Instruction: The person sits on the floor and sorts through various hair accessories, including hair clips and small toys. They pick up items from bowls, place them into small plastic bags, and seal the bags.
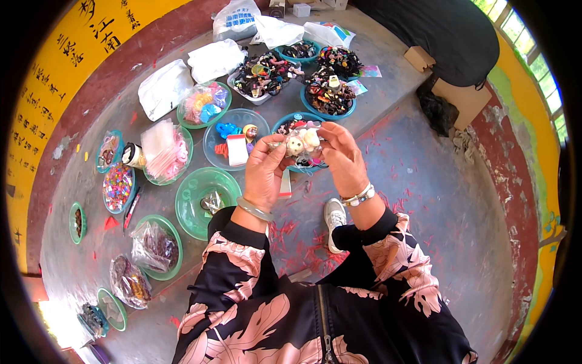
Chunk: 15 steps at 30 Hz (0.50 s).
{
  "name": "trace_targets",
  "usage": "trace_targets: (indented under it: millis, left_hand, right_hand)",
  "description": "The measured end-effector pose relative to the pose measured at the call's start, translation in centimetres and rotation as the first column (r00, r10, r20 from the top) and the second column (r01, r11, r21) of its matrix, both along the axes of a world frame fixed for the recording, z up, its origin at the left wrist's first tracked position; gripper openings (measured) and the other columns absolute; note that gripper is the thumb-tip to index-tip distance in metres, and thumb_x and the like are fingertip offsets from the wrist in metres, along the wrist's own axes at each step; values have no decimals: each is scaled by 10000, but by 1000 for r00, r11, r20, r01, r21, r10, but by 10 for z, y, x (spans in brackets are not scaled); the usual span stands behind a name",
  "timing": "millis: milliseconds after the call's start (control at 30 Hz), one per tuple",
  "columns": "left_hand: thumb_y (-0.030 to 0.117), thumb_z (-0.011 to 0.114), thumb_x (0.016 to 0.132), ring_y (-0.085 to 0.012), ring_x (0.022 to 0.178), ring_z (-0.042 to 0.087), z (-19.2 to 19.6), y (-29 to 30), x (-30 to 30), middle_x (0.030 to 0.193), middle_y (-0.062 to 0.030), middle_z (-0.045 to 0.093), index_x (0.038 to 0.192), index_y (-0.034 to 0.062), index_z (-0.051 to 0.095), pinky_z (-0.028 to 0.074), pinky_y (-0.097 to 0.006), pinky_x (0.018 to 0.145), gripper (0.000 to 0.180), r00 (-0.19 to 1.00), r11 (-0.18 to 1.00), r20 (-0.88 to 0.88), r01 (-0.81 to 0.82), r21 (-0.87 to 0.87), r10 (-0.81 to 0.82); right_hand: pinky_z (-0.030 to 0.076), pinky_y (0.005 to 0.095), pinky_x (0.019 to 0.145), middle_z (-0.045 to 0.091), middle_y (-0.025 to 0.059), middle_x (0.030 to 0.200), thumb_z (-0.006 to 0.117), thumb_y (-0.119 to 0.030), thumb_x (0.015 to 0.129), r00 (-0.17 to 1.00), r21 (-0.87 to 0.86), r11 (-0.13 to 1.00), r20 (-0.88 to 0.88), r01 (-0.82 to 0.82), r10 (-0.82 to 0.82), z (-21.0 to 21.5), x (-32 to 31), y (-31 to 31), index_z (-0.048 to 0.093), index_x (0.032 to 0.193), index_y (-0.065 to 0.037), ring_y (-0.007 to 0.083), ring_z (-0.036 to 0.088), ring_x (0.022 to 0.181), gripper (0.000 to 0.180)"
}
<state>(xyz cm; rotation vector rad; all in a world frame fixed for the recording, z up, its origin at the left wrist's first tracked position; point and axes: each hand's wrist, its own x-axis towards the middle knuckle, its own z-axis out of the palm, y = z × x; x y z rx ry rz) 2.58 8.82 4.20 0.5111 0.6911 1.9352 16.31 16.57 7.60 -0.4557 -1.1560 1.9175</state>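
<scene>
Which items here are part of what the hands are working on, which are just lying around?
In hand:
left hand
right hand
small clear packet with pale round charms

Lying about:
green bowl with a wrapper
clear dish with blue pieces
white bags
black cloth

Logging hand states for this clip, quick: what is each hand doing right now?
Left hand: closed on a small clear packet with pale round charms.
Right hand: fingers pinching the same packet from the other side.
</scene>
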Motion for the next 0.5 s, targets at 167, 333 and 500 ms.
trace_targets:
  millis: [167, 333, 500]
  left_hand:
    - [70, 566, 839, -108, 798, 569, 1, -1, 0, 923, -51, 600, 992, 34, 553, 470, -228, 673, 157, 979, 997, -203, -4, -72, -11]
    - [89, 593, 826, -92, 735, 566, -1, -2, 0, 851, -48, 623, 922, 26, 593, 463, -214, 632, 114, 953, 982, -298, -109, -154, 59]
    - [103, 578, 839, -109, 742, 588, 1, -3, -1, 855, -57, 630, 932, 12, 602, 465, -216, 615, 132, 962, 971, -257, -142, -195, 90]
  right_hand:
    - [449, 263, 737, 606, 57, 1001, 567, -33, 783, 983, -50, 996, 167, -68, 75, -11, 3, 9, 562, 1074, -26, 128, 557, 907, 291]
    - [462, 254, 704, 634, 43, 930, 617, -89, 799, 988, -60, 994, 117, -92, 99, -25, 3, 12, 585, 1032, -20, 118, 589, 818, 245]
    - [472, 269, 725, 634, 65, 942, 609, -52, 797, 993, -122, 987, 42, -101, 107, -24, -1, 10, 585, 1021, -13, 145, 599, 825, 229]
